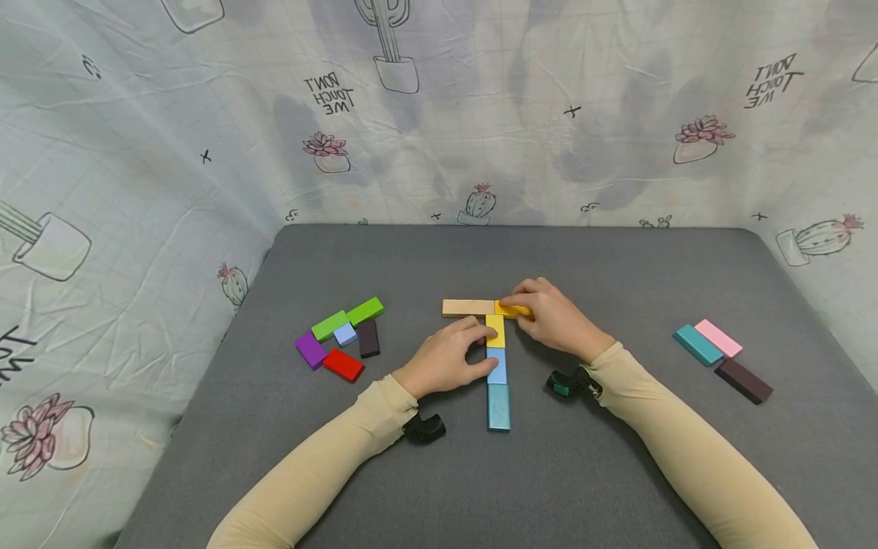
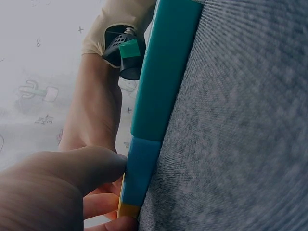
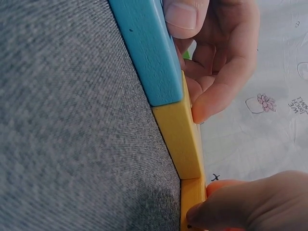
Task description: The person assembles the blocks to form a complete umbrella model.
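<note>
Head view: left of the light-blue block, the left hand holds thumb and forefinger apart, touching it and the yellow stem block just beyond. A plain wooden block lies beyond-left; the yellow crossbar block, beyond-right, is pinched by the right hand. An uneven push there could skew the joint; a dragging left thumb could part seams.

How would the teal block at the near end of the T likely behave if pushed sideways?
The teal block would probably slide rather than roll, given its flat faces. Lying on its broad side, it seems unlikely to tip. Its straight edges suggest a stiff piece.
</note>
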`<state>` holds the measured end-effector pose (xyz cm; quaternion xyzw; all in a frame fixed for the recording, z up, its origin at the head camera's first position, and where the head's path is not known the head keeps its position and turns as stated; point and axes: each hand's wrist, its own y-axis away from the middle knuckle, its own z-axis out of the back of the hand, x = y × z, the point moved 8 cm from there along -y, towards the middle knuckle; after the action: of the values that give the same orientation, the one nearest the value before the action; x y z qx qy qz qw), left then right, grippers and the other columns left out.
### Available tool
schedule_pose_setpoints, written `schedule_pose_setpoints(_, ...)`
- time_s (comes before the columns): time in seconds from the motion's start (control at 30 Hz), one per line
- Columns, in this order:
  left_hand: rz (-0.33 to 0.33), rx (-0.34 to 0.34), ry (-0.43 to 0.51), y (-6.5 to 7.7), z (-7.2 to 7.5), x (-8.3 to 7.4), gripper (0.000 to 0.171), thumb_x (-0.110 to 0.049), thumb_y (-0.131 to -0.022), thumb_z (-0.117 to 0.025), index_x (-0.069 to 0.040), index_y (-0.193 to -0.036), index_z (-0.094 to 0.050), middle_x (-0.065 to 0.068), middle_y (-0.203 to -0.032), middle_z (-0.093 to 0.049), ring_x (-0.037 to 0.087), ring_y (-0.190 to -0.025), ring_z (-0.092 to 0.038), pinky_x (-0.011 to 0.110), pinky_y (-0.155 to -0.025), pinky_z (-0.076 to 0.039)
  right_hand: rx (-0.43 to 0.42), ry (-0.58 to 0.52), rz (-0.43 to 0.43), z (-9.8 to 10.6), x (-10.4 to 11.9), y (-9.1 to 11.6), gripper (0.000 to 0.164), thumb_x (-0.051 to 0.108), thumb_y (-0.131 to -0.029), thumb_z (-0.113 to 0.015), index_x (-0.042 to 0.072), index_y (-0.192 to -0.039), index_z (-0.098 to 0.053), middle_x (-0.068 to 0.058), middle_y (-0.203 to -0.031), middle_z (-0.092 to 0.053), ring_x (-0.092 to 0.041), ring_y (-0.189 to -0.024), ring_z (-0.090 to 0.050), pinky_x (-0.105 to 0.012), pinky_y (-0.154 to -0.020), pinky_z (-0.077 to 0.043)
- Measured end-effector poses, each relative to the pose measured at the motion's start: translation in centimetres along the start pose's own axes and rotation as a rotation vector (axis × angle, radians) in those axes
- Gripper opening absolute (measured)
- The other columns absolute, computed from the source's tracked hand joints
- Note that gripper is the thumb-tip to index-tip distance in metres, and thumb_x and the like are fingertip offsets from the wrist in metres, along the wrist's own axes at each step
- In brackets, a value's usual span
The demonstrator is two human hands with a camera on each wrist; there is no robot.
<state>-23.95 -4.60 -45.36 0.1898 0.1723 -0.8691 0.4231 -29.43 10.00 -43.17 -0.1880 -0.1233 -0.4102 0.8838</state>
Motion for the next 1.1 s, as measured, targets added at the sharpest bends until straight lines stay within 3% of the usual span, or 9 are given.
schedule_pose_setpoints(0.47, -0.009, -0.005, -0.008, -0.1, -0.1, 0.0, 0.042, -0.038, -0.098, -0.072, -0.015, -0.133, -0.068, -0.002, -0.109, -0.059, 0.011, -0.086, -0.052, 0.026, -0.072, -0.046, -0.006, -0.004, 0.006, 0.0, 0.1, -0.3, 0.036, 0.002, -0.094, -0.071, 0.005, -0.129, -0.073, -0.015, -0.123, -0.068, -0.033, -0.109, -0.06, -0.049, -0.089, -0.054)
schedule_pose_setpoints(0.73, -0.006, -0.005, 0.003, 0.1, 0.1, -0.2, 0.042, -0.037, -0.098, -0.073, -0.014, -0.133, -0.068, -0.001, -0.111, -0.06, 0.012, -0.088, -0.054, 0.028, -0.074, -0.048, 0.04, -0.044, 0.006, -0.6, 0.6, -1.3, 0.041, 0.003, -0.096, -0.067, 0.003, -0.137, -0.067, -0.015, -0.133, -0.067, -0.033, -0.118, -0.06, -0.051, -0.095, -0.052)
schedule_pose_setpoints(1.1, -0.01, -0.009, 0.007, 0.1, 0.2, -0.2, 0.042, -0.037, -0.097, -0.073, -0.014, -0.132, -0.068, -0.001, -0.11, -0.06, 0.011, -0.087, -0.054, 0.027, -0.073, -0.047, 0.054, -0.057, 0.032, -1.1, 1.2, -1.8, 0.033, 0.001, -0.097, -0.067, 0.005, -0.13, -0.071, -0.011, -0.125, -0.07, -0.029, -0.111, -0.062, -0.048, -0.091, -0.053)
